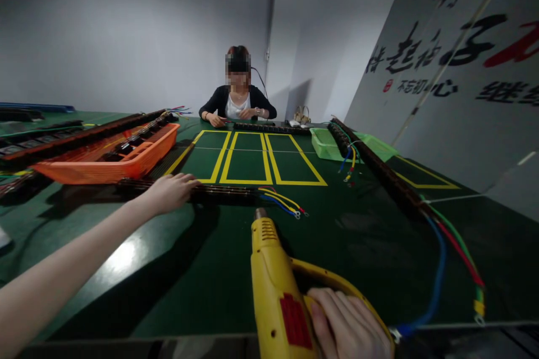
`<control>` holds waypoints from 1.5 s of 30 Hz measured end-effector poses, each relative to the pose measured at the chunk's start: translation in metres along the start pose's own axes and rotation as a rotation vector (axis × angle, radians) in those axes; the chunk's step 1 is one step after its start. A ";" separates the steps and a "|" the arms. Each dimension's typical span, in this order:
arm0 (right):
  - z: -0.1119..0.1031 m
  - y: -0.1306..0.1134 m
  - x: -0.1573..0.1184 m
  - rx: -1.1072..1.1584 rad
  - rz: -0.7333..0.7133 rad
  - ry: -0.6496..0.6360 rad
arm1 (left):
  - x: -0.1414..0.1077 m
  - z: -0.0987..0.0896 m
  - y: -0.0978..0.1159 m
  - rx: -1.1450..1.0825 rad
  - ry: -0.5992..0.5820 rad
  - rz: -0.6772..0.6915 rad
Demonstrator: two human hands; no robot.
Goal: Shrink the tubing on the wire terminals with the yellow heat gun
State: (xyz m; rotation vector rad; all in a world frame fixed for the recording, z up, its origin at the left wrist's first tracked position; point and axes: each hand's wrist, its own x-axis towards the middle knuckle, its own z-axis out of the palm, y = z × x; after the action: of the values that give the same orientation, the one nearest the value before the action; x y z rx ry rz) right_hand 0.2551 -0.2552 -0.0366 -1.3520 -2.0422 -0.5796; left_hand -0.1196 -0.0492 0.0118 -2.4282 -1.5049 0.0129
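Observation:
My right hand [351, 322] is wrapped round the handle of a yellow heat gun [275, 280] at the bottom centre. The gun's metal nozzle points at the near side of a long black strip [225, 194], close to its right end. Blue, yellow and red wires [284, 202] with ring terminals come out of that end. My left hand [172, 193] lies over the strip left of its middle, with its fingers curled over the top and the part beneath hidden.
An orange basket [143, 160] holding black strips stands at the left. A green basket [326, 146] and a long strip [379, 171] with hanging wires are at the right. Across the green table [337, 247] sits a person [238, 101] behind yellow-taped rectangles.

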 end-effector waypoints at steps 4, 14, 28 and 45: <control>-0.005 0.003 -0.003 -0.011 0.112 -0.026 | 0.032 0.015 0.067 -0.151 0.206 0.160; 0.005 -0.007 -0.015 -0.039 0.229 -0.004 | 0.027 0.025 0.090 -0.084 0.270 0.115; 0.031 -0.042 0.006 -0.022 0.240 -0.005 | 0.074 0.012 0.083 -0.474 0.237 0.096; 0.024 -0.042 0.005 0.004 0.217 -0.047 | 0.132 0.017 0.116 -1.237 -0.103 0.287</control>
State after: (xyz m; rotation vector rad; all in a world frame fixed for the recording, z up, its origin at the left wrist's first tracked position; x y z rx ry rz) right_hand 0.2091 -0.2515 -0.0513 -1.5734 -1.8993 -0.4514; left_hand 0.0400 0.0222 -0.0143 -3.5718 -1.3633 -1.0279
